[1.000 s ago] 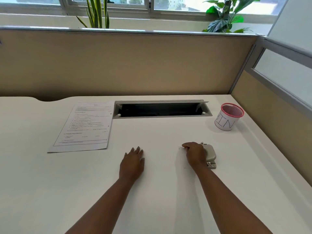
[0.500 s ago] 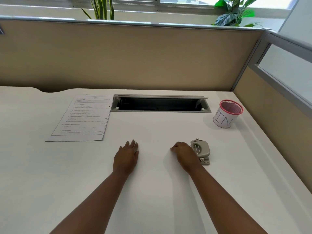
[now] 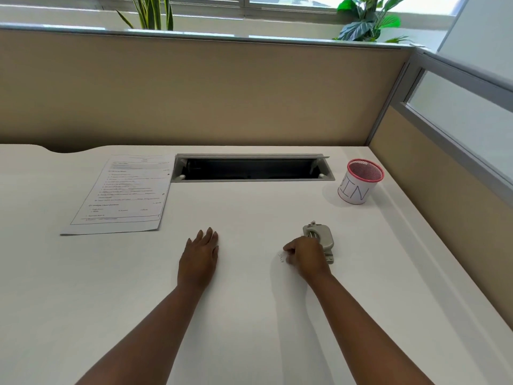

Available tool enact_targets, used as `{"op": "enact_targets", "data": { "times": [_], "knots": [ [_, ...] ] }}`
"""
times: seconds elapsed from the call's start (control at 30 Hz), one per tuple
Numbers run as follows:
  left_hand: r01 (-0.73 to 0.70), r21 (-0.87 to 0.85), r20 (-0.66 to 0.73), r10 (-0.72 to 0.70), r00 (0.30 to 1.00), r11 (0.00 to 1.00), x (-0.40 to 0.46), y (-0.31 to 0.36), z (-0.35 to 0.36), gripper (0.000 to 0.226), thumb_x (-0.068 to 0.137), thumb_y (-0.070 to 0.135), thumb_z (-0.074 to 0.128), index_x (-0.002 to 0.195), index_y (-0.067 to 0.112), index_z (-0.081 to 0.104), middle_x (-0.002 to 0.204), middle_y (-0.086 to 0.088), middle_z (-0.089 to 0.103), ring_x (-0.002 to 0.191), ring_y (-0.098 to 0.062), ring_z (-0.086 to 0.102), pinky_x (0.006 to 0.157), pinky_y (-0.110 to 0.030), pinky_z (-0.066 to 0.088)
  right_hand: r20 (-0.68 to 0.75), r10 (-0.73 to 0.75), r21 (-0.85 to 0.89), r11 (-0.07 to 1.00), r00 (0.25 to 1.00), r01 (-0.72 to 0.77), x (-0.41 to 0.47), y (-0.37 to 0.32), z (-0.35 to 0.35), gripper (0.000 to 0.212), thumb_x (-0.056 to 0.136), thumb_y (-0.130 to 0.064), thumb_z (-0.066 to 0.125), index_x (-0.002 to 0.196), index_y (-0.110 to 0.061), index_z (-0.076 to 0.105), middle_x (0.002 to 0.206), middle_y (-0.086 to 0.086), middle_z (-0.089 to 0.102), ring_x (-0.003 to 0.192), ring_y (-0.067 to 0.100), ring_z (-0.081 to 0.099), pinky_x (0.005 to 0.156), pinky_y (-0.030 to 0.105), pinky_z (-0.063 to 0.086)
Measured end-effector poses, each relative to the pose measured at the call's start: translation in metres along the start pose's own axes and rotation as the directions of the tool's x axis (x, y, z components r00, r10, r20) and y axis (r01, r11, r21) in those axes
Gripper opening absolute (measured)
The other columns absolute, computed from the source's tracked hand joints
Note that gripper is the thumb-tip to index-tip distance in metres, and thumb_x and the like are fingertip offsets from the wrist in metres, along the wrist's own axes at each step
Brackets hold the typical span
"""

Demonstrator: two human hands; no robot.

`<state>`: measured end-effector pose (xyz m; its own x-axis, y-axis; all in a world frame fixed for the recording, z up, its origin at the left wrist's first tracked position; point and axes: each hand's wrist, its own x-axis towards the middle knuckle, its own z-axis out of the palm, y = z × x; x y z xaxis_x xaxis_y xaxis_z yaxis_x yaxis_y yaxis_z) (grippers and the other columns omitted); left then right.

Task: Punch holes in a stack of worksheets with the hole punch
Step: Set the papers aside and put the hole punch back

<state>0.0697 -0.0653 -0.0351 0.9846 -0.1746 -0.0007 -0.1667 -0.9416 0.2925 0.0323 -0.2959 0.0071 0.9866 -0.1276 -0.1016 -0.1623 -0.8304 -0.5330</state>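
White desk [image 3: 249, 315], hole punch [image 3: 319, 236] beside right fingers [image 3: 288, 248]

My left hand [image 3: 199, 258] lies flat on the desk [image 3: 249, 315]; my right hand [image 3: 306, 257] curls beside the hole punch [image 3: 319, 236], worksheets [image 3: 125, 193] far left.
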Motion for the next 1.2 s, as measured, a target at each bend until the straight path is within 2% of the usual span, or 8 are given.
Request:
{"op": "enact_targets", "data": {
  "times": [0.13,0.17,0.2,0.3,0.47,1.0,1.13,1.2],
  "knots": [
    [-0.003,-0.015,-0.032,0.002,0.999,1.0,-0.001,-0.001,0.002,0.044,0.1,0.018,0.028,0.143,0.012,0.034,0.154,-0.002,0.03,0.143,-0.021,0.024,0.117,-0.037,0.016,0.022,0.047,0.029,0.998,0.999,-0.048,0.002,-0.004,0.004,0.024,0.072,0.003,0.065,0.053,-0.003,0.051,0.054,-0.006,0.051,0.06,0.011,0.048,0.053,0.009,0.032],
    [-0.004,-0.015,-0.038,0.003,0.999,1.0,-0.001,-0.001,0.003,0.044,0.1,0.019,0.028,0.143,0.013,0.034,0.154,-0.001,0.03,0.143,-0.02,0.024,0.117,-0.037,0.015,0.028,0.06,0.054,0.997,0.998,-0.061,0.002,-0.005,0.006,0.027,0.073,0.003,0.065,0.057,-0.02,0.065,0.056,-0.005,0.057,0.061,0.013,0.054,0.056,0.007,0.036],
    [-0.005,-0.013,-0.044,0.004,0.999,1.0,-0.001,-0.002,0.003,0.044,0.1,0.019,0.028,0.143,0.013,0.034,0.154,-0.001,0.03,0.143,-0.02,0.024,0.117,-0.036,0.015,0.017,0.037,0.07,0.997,0.999,-0.038,0.003,-0.006,0.007,0.011,0.074,0.003,0.064,0.068,-0.001,0.072,0.067,0.001,0.068,0.07,0.016,0.063,0.062,0.009,0.041],
    [-0.009,-0.014,-0.061,0.009,0.998,1.0,-0.001,-0.003,0.004,0.044,0.1,0.019,0.029,0.143,0.014,0.035,0.153,-0.001,0.031,0.143,-0.02,0.025,0.117,-0.035,0.015,-0.055,0.044,0.127,0.991,0.998,-0.037,0.0,-0.006,0.004,0.018,0.079,0.003,0.061,0.093,0.004,0.072,0.099,0.013,0.074,0.097,0.022,0.067,0.085,0.027,0.048],
    [-0.018,-0.06,-0.1,0.012,0.995,0.998,-0.002,-0.001,0.003,0.041,0.097,0.014,0.038,0.137,0.009,0.044,0.148,-0.007,0.04,0.139,-0.026,0.034,0.115,-0.04,0.021,0.067,-0.015,0.037,0.999,0.998,0.013,-0.002,-0.006,0.004,0.007,0.078,-0.01,0.066,0.077,-0.01,0.073,0.09,0.012,0.065,0.091,0.026,0.059,0.074,0.022,0.041],
    [-0.012,-0.068,-0.128,0.004,0.992,0.998,-0.004,-0.002,0.007,0.042,0.096,0.013,0.038,0.137,0.01,0.044,0.148,-0.005,0.041,0.14,-0.025,0.033,0.116,-0.04,0.02,0.041,-0.117,-0.377,0.918,0.992,0.124,-0.003,-0.02,0.014,0.035,0.084,0.008,0.041,0.107,-0.006,0.063,0.113,0.011,0.063,0.105,0.027,0.059,0.088,0.034,0.048],
    [-0.013,-0.06,-0.119,0.006,0.993,0.998,-0.005,-0.002,0.006,0.043,0.096,0.014,0.038,0.138,0.011,0.042,0.149,-0.006,0.039,0.141,-0.025,0.031,0.117,-0.04,0.018,0.02,-0.161,-0.404,0.901,0.987,0.155,-0.01,-0.022,0.02,0.028,0.082,0.011,0.04,0.099,-0.005,0.055,0.107,0.013,0.058,0.1,0.027,0.055,0.073,0.033,0.042],
    [-0.017,-0.052,-0.11,0.012,0.994,0.998,-0.006,-0.001,0.006,0.043,0.097,0.015,0.037,0.139,0.011,0.041,0.15,-0.005,0.037,0.142,-0.024,0.029,0.117,-0.039,0.017,-0.026,-0.232,-0.488,0.852,0.972,0.191,-0.016,-0.026,0.019,0.022,0.065,0.01,0.061,0.075,-0.009,0.054,0.084,0.011,0.062,0.079,0.024,0.061,0.056,0.028,0.04]
  ]
}}
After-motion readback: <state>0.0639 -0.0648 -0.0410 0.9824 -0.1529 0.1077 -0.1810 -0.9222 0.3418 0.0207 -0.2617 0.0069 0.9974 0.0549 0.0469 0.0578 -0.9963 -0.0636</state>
